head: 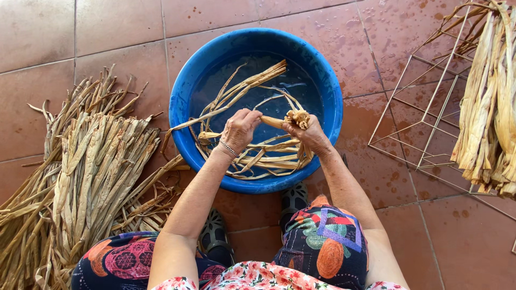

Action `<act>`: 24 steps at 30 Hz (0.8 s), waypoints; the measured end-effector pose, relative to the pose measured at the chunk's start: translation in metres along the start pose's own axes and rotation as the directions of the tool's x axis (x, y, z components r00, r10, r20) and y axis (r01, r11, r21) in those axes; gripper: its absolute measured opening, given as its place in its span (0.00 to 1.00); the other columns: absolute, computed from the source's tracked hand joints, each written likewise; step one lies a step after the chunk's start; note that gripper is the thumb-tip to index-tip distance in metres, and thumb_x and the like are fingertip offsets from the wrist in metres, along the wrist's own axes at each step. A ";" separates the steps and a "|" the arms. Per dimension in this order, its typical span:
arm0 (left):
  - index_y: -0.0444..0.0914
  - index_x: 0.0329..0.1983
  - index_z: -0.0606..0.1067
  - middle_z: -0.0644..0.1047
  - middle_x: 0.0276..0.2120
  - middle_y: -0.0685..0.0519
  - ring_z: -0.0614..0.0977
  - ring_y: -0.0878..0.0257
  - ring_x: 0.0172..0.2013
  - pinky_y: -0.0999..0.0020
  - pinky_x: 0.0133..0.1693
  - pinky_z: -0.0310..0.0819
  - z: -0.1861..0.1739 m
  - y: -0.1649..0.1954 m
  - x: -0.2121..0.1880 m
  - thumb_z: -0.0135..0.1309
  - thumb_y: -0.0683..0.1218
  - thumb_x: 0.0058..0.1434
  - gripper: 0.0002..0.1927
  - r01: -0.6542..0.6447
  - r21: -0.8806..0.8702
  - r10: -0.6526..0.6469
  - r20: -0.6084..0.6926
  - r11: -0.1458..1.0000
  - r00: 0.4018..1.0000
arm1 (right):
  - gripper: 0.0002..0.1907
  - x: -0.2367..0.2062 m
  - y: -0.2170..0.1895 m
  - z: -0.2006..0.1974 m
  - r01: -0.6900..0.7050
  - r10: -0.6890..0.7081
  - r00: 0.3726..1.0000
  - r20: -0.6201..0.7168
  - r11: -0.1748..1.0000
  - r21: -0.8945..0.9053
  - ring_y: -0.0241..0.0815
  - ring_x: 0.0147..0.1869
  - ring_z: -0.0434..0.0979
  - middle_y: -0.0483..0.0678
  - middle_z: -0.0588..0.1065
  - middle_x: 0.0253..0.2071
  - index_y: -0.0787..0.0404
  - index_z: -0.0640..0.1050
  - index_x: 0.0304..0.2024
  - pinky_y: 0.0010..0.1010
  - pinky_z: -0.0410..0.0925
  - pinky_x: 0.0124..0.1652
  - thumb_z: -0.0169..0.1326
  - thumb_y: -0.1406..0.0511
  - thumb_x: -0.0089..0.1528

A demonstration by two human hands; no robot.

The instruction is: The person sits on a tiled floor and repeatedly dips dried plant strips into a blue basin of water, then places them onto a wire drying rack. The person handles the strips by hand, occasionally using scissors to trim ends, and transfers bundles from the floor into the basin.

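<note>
A round blue basin [183,80] of water stands on the tiled floor in front of my knees. Long tan dried leaf strips [244,88] float and soak in it. My left hand [239,129] is closed around one wet strip over the basin. My right hand [309,134] grips the thick, knotted end of the same strip [297,117], holding it just above the water. A thin bracelet sits on my left wrist.
A big heap of dry leaf strips [80,177] lies on the floor at the left. At the right, a metal wire rack [424,102] carries more hanging dried strips [492,96]. The floor tiles are wet in spots. My feet rest near the basin.
</note>
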State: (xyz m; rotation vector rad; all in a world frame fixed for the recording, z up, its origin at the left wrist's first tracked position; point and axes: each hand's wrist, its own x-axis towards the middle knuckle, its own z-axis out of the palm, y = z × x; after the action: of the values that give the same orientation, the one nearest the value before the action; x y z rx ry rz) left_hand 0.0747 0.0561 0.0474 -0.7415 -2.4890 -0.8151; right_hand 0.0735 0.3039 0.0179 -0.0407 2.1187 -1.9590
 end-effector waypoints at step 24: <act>0.31 0.56 0.74 0.83 0.43 0.44 0.86 0.58 0.43 0.67 0.44 0.81 0.035 0.040 -0.016 0.55 0.42 0.65 0.17 0.453 -0.515 -0.306 0.348 0.728 0.886 | 0.05 -0.003 0.011 0.008 0.445 -0.476 0.879 0.036 0.790 -0.421 0.47 0.31 0.80 0.51 0.78 0.28 0.60 0.78 0.33 0.35 0.70 0.32 0.63 0.69 0.57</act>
State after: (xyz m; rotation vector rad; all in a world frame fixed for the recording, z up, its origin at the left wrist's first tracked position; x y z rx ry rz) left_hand 0.1038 0.0998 0.0294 -0.5232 -2.6569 -1.8093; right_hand 0.0800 0.2978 0.0074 -0.6374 2.7468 -1.6893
